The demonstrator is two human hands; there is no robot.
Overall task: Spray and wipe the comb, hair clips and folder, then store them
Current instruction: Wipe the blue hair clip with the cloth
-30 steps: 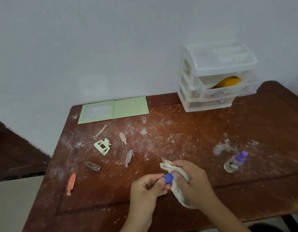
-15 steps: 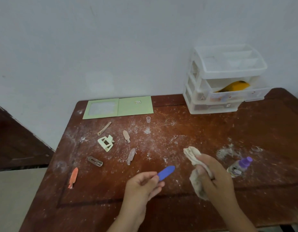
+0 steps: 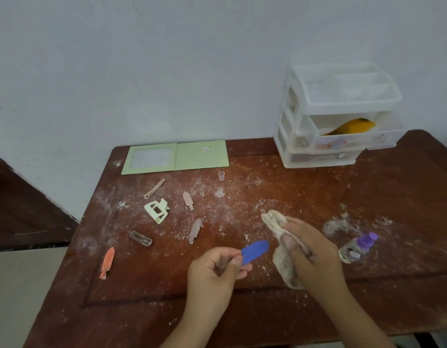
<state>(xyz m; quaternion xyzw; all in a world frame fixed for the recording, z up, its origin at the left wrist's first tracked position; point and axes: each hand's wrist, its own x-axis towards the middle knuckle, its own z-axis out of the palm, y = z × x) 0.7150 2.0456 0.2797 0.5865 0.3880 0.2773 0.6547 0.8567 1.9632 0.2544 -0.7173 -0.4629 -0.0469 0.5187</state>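
Folder (image 3: 176, 158) at the tabletop's (image 3: 317, 310) rear left, against the wall; drawer unit (image 3: 337, 116) at rear right. Before the folder — scattered hair clips (image 3: 157, 210), a small cup (image 3: 221, 176) to their right. Spray bottle (image 3: 357, 247) lies at right, behind the front edge — cloth (image 3: 280, 242) just left of it.

A home corner, plain pale painted wall (image 3: 167, 71), worn dark wooden table (image 3: 368, 197) dusted with white powder, small plastic 3-drawer organiser (image 3: 342, 136) against the wall, hair clips (image 3: 194, 231) scattered about, green folder (image 3: 177, 158) lying open
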